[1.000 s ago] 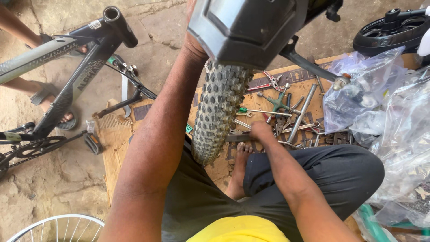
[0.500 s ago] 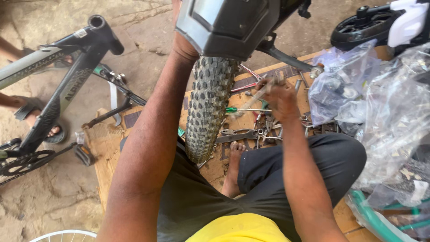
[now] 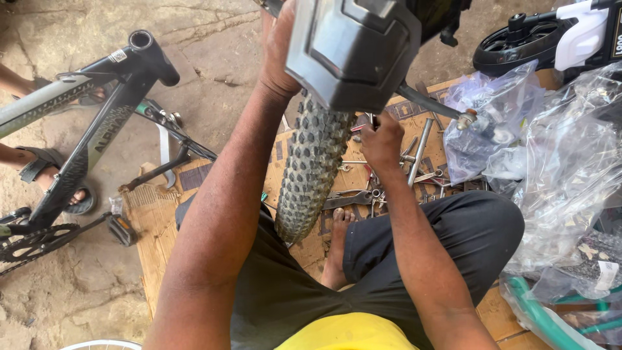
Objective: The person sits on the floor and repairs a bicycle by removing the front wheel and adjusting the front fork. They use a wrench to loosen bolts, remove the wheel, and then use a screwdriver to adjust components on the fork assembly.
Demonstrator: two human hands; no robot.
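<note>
My left hand (image 3: 277, 52) reaches up and grips the edge of a grey mudguard (image 3: 353, 52) that sits over a knobbly bicycle tyre (image 3: 311, 175). The tyre stands upright between my legs. My right hand (image 3: 382, 139) is closed in a fist on a small tool, just right of the tyre and above a scatter of spanners and metal tools (image 3: 414, 170). Only a dark tip of the tool shows above the fist. A black crank arm (image 3: 431, 104) runs from behind the mudguard toward the right.
I sit on brown cardboard (image 3: 155, 220) on a stone floor. A black and grey bicycle frame (image 3: 97, 129) with pedal (image 3: 120, 228) lies at left, beside another person's sandalled foot (image 3: 39, 170). Clear plastic bags (image 3: 570, 168) pile up at right, below a black wheel (image 3: 512, 45).
My right hand rose from the pile of tools on the cardboard with a tool in its fist and now sits beside the tyre. The view has moved closer to the mudguard.
</note>
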